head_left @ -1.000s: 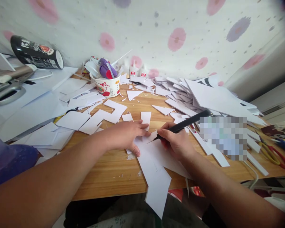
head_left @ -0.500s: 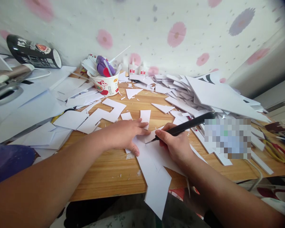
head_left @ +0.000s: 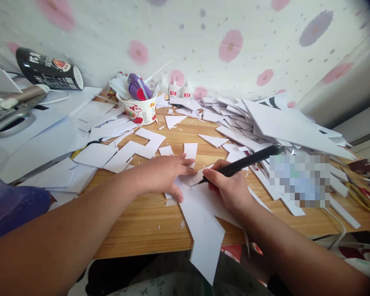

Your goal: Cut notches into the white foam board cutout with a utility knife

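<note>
My left hand [head_left: 166, 174] lies open, with fingers spread, pressing on a white foam board piece [head_left: 203, 230]. That piece has angled edges, and its lower end juts past the table's front edge. My right hand [head_left: 230, 187] is closed round a black craft knife [head_left: 245, 162], held slanted like a pen. Its thin tip touches the board just right of my left fingers. Faint lines show on the board lower down. A small white strip [head_left: 190, 154] lies by my left fingertips, and a zigzag-cut piece [head_left: 132, 150] rests beyond my left wrist.
A paper tub [head_left: 142, 111] full of tools stands at the back, near two small glue bottles [head_left: 174, 90]. Foam board offcuts [head_left: 237, 113] pile up at right. Large scissors [head_left: 12, 123] and a black canister [head_left: 49, 70] lie at left, red-and-yellow-handled scissors [head_left: 362, 197] at far right.
The whole view has shifted slightly, so things appear a little further right. My hands, the craft knife and the board keep nearly the same places relative to each other.
</note>
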A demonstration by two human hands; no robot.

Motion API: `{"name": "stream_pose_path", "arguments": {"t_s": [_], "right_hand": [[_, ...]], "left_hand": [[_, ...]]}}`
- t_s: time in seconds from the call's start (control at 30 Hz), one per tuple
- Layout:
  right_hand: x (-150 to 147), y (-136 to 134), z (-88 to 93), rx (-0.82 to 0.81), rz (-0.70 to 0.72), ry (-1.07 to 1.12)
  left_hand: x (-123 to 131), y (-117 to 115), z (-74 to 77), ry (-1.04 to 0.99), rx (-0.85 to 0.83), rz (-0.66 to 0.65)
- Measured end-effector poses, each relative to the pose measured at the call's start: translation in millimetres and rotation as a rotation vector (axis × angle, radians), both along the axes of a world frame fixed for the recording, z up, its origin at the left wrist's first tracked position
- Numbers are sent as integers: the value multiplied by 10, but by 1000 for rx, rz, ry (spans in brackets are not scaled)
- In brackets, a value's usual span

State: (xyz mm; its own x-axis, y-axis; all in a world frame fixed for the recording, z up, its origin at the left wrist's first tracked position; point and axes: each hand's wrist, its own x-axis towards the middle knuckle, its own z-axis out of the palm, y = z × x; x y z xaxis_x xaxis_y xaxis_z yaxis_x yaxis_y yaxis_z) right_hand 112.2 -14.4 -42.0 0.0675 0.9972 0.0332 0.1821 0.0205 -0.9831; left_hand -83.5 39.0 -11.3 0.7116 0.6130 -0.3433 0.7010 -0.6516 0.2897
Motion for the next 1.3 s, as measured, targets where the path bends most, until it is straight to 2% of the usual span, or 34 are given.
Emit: {"name": "stream_pose_path", "arguments": {"t_s": [0.23, 0.7, 1.3], "right_hand": [[9, 6, -21, 5, 4, 14], [-1, 30, 80, 19, 71, -123], [50, 52, 43, 28, -16, -187]], "left_hand": [[5, -4, 17, -5, -6, 6], [-6, 24, -5, 11, -26, -10], [1, 31, 3, 12, -25, -38]]}}
